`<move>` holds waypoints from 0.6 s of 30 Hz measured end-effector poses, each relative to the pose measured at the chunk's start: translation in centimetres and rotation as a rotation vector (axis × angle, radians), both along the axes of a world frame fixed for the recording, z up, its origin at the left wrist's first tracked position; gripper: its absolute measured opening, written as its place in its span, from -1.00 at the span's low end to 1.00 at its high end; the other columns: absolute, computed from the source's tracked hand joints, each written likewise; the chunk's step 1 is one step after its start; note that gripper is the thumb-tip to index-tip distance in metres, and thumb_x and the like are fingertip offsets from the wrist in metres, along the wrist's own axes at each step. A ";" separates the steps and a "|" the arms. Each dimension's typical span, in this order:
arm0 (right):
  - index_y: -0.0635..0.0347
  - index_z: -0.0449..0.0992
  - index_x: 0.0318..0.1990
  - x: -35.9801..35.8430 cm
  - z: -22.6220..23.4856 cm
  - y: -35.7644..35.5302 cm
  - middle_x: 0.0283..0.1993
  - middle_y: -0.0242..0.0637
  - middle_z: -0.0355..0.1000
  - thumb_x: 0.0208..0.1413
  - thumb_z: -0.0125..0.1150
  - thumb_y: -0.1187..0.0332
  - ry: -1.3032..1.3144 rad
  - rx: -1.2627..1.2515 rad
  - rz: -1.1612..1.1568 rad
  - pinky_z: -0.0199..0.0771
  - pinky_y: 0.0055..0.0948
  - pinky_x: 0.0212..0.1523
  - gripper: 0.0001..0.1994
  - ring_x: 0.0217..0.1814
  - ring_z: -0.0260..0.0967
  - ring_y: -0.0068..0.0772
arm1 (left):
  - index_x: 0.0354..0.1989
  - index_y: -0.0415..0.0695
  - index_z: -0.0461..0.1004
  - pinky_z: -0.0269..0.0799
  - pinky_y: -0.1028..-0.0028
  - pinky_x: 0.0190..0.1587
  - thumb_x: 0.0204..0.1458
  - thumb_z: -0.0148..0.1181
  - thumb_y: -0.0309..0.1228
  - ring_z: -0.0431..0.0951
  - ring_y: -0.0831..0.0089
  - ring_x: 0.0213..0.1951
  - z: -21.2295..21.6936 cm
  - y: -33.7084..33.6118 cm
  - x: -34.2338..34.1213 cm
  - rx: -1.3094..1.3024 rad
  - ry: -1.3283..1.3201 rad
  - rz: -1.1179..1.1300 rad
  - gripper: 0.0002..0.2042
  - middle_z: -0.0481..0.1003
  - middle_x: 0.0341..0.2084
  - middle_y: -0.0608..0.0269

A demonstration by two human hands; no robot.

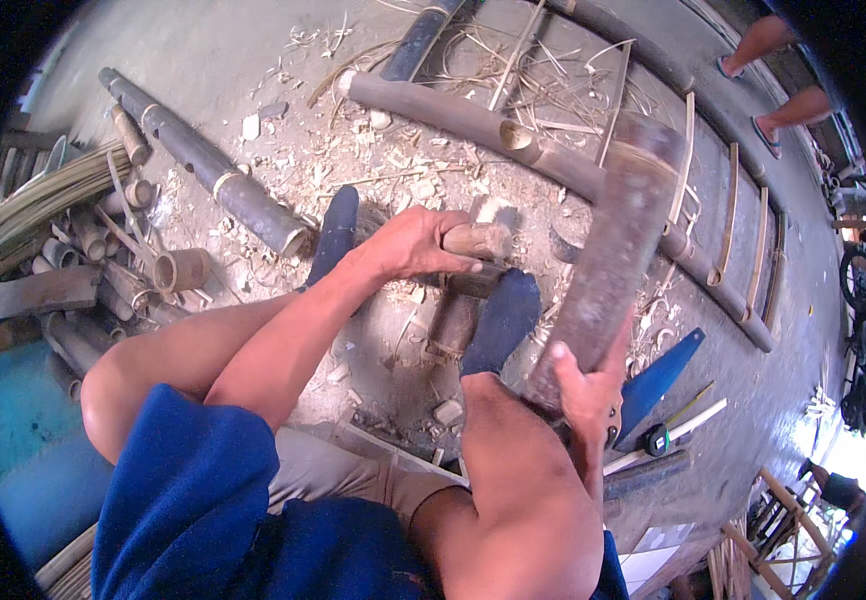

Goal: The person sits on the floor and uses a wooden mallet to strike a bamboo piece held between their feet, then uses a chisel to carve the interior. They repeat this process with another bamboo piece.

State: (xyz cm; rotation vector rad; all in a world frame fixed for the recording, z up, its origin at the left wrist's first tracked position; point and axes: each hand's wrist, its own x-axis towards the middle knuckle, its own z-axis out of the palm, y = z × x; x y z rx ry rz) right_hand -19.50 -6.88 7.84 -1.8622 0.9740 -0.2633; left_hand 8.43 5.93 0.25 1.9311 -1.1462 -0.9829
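Note:
My left hand (418, 243) is closed round a short wooden piece (478, 240) with a pale, rough end, held over a bamboo length lying between my feet in dark socks. Whether that piece is a tool handle I cannot make out. Slightly blurred, a thick brown bamboo section (618, 240) stands tilted up on the right. My right hand (588, 385) grips its lower end, thumb along the near side. Part of the bamboo between my feet is hidden by my left hand and the wooden piece.
Pale shavings cover the floor. A bamboo frame (433, 105) lies ahead and right; a dark bamboo pole (208, 165) lies ahead left. Bamboo offcuts (183, 268) crowd the left. A blue saw blade (661, 380) and tape measure (656, 438) lie right. Another person's legs (798, 108) show far right.

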 end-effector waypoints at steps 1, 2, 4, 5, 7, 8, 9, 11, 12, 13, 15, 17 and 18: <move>0.06 0.01 0.55 0.2 -0.3 0.1 0.13 0.21 0.52 -0.10 0.50 0.22 -0.013 0.078 -0.016 0.51 -0.18 0.18 0.04 0.14 0.56 0.06 | -0.19 -0.18 0.56 0.51 0.26 -0.22 -0.10 0.51 -0.09 0.63 0.25 -0.35 -0.2 -0.1 0.0 -0.031 0.003 0.001 -0.55 0.61 -0.43 0.03; 0.07 0.01 0.55 0.0 -0.2 -0.2 0.06 0.23 0.55 -0.07 0.48 0.22 0.292 -0.136 0.222 0.53 -0.21 0.14 0.02 0.10 0.58 0.10 | -0.23 -0.17 0.57 0.51 0.28 -0.21 -0.07 0.50 -0.10 0.61 0.31 -0.36 -0.5 0.0 0.1 -0.036 -0.013 -0.010 -0.59 0.62 -0.44 0.13; 0.03 0.02 0.56 -0.4 -0.6 -0.5 0.13 0.10 0.54 -0.07 0.46 0.33 0.249 -0.004 0.138 0.49 -0.26 0.18 0.00 0.12 0.55 -0.12 | -0.26 -0.18 0.57 0.50 0.33 -0.27 -0.03 0.48 -0.10 0.58 0.39 -0.41 -1.0 0.1 0.0 -0.213 0.116 0.211 -0.61 0.61 -0.47 0.22; 0.01 0.02 0.56 -0.8 -0.8 -0.6 0.16 0.04 0.53 -0.06 0.45 0.38 0.196 0.063 0.125 0.47 -0.29 0.20 -0.01 0.13 0.53 -0.23 | -0.28 -0.18 0.58 0.49 0.36 -0.30 -0.01 0.47 -0.09 0.56 0.43 -0.43 -1.3 0.4 0.0 -0.230 0.201 0.355 -0.62 0.60 -0.49 0.27; 0.06 0.01 0.56 -1.9 -1.3 -0.7 0.16 0.06 0.53 -0.05 0.44 0.33 0.289 0.034 0.040 0.49 -0.26 0.18 -0.01 0.12 0.54 -0.17 | -0.30 -0.16 0.56 0.43 0.46 -0.40 0.02 0.46 -0.06 0.49 0.58 -0.50 -1.8 0.9 1.7 -0.028 0.261 0.696 -0.61 0.54 -0.54 0.39; 0.09 0.00 0.55 -2.4 -1.8 -0.6 0.17 0.10 0.52 -0.04 0.45 0.29 0.220 0.057 -0.021 0.49 -0.25 0.18 -0.01 0.13 0.55 -0.12 | -0.28 -0.19 0.56 0.30 0.53 -0.57 -0.01 0.50 -0.04 0.39 0.68 -0.62 -2.3 0.4 2.1 -0.067 0.262 0.768 -0.57 0.46 -0.62 0.42; 0.13 0.00 0.55 -2.9 -2.4 -0.6 0.18 0.14 0.51 -0.04 0.45 0.25 0.130 0.070 -0.066 0.49 -0.23 0.18 0.00 0.15 0.55 -0.07 | -0.33 -0.19 0.54 0.29 0.52 -0.59 0.00 0.49 0.00 0.40 0.66 -0.64 -2.9 -0.3 2.7 -0.058 0.251 0.741 -0.54 0.44 -0.64 0.39; 0.17 0.00 0.55 -4.0 -3.6 0.0 0.25 0.11 0.46 -0.02 0.43 0.27 0.093 0.052 -0.132 0.46 -0.25 0.21 -0.02 0.18 0.51 -0.10 | -0.34 -0.20 0.53 0.27 0.51 -0.62 -0.01 0.47 0.05 0.39 0.64 -0.66 -3.8 -1.5 3.6 -0.011 0.276 0.706 -0.51 0.45 -0.65 0.36; 0.17 0.00 0.55 -4.5 -4.2 0.2 0.27 0.11 0.45 -0.03 0.43 0.26 0.076 0.074 -0.149 0.45 -0.24 0.22 -0.02 0.19 0.50 -0.08 | -0.34 -0.20 0.51 0.27 0.50 -0.62 0.00 0.47 0.04 0.39 0.63 -0.67 -4.1 -2.1 4.1 0.079 0.247 0.748 -0.51 0.44 -0.65 0.35; 0.17 0.00 0.55 -5.0 -4.8 0.6 0.28 0.11 0.44 -0.03 0.43 0.26 0.060 0.097 -0.168 0.45 -0.24 0.22 -0.02 0.20 0.50 -0.07 | -0.34 -0.20 0.49 0.28 0.49 -0.62 0.01 0.46 0.04 0.38 0.62 -0.67 -4.3 -2.7 4.6 0.154 0.221 0.780 -0.51 0.44 -0.65 0.35; 0.15 0.00 0.55 -6.0 -5.7 1.4 0.27 0.14 0.44 -0.02 0.42 0.23 0.019 0.151 -0.198 0.46 -0.24 0.21 -0.02 0.20 0.51 -0.06 | -0.34 -0.20 0.46 0.28 0.49 -0.63 0.02 0.46 0.04 0.38 0.60 -0.67 -4.2 -3.0 4.9 0.207 0.228 0.790 -0.50 0.43 -0.66 0.33; 0.13 0.00 0.55 -6.7 -6.3 1.5 0.26 0.17 0.44 -0.02 0.42 0.20 0.065 0.159 -0.211 0.47 -0.24 0.20 -0.01 0.19 0.52 -0.04 | -0.35 -0.20 0.44 0.27 0.48 -0.64 0.01 0.46 0.06 0.38 0.59 -0.67 -3.6 -2.9 4.8 0.199 0.287 0.751 -0.48 0.43 -0.66 0.32; 0.12 -0.01 0.55 -6.8 -6.4 1.5 0.25 0.19 0.45 -0.02 0.41 0.17 0.134 0.143 -0.221 0.47 -0.24 0.19 -0.01 0.18 0.52 -0.02 | -0.25 -0.25 0.50 0.34 0.50 -0.58 -0.02 0.47 0.05 0.44 0.59 -0.62 -3.2 -2.5 4.4 0.125 0.275 0.655 -0.46 0.49 -0.60 0.28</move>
